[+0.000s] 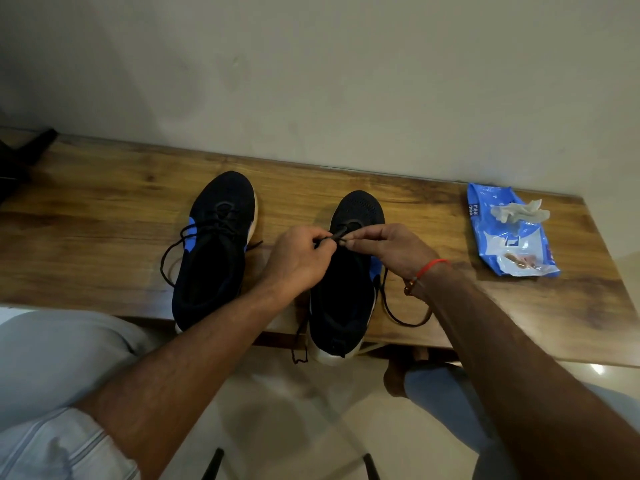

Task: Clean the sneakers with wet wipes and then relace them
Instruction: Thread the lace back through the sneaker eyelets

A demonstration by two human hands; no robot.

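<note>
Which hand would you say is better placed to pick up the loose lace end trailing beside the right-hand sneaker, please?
Probably the right hand. The loose lace end loops on the table right of the sneaker, under that wrist. The left hand sits on the sneaker's far side, pinching the lace.

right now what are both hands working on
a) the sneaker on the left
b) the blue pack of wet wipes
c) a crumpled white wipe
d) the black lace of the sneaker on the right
d: the left hand and the right hand both pinch the thin black lace over the black and blue sneaker on the right, while the blue wet wipes pack lies apart, untouched, on the wooden bench.
</note>
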